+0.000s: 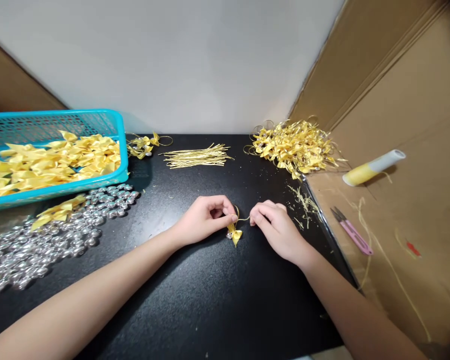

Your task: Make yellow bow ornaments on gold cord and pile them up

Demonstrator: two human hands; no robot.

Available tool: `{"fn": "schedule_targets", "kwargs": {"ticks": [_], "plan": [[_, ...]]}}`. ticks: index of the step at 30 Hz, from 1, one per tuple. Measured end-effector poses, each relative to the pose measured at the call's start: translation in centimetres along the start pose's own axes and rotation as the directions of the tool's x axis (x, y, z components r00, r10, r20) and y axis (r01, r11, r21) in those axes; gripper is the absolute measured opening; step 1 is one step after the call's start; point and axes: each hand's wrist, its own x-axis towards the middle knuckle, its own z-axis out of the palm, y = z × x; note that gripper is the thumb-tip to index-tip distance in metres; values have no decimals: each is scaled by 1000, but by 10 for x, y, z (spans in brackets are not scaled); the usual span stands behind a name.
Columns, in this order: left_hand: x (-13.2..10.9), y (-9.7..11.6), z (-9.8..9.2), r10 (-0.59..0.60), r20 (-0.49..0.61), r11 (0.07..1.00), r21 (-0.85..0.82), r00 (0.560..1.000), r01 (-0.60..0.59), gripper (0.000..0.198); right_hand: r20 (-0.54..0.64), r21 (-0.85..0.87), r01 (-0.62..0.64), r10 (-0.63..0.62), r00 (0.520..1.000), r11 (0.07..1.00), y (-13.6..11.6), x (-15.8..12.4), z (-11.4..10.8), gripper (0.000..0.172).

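My left hand (206,216) is closed in a pinch on a small yellow ribbon bow (234,234) with a silver bead under it, at the middle of the black table (195,300). A thin gold wire (243,218) loops from the bow to my right hand (275,225), whose fingers pinch the wire's other end. Both hands rest low on the table, a few centimetres apart.
A turquoise basket (60,190) of yellow bows stands at the left, with a spread of silver beads (41,240) before it. Cut gold wires (197,156) lie at the back, a heap of finished bows (296,145) back right. Pink snips (352,232) and a yellow-white tube (373,167) lie on cardboard at right.
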Motion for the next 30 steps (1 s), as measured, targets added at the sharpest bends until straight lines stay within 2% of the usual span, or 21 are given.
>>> {"fn": "schedule_targets", "kwargs": {"ticks": [3,8,11,15,19,24,30], "plan": [[0,-1,0,8,7,1000,-12,1000,-8,17,13,51,-12,12,1000,999,1,0,-3,16],[-1,-2,-1,15,6,1000,-16,1000,-15,18,22,-127,60,-58,998,990,2,-3,-8,11],[-1,-2,-1,21,10,1000,-4,1000,-21,18,-54,-111,76,-82,995,991,-1,-3,-3,5],[-1,-3,-1,31,6,999,34,999,-32,18,-163,-73,97,-108,981,993,-8,-1,12,8],[-1,-5,-3,30,-16,996,84,999,-29,20,-171,-105,102,-119,978,989,-12,1,21,3],[-2,-5,-6,28,-19,996,83,999,-26,22,-190,-116,115,-135,972,987,-12,1,20,12],[-1,-7,-6,32,-1,997,74,999,-32,21,-216,-174,144,-180,959,974,-12,1,23,14]]}}
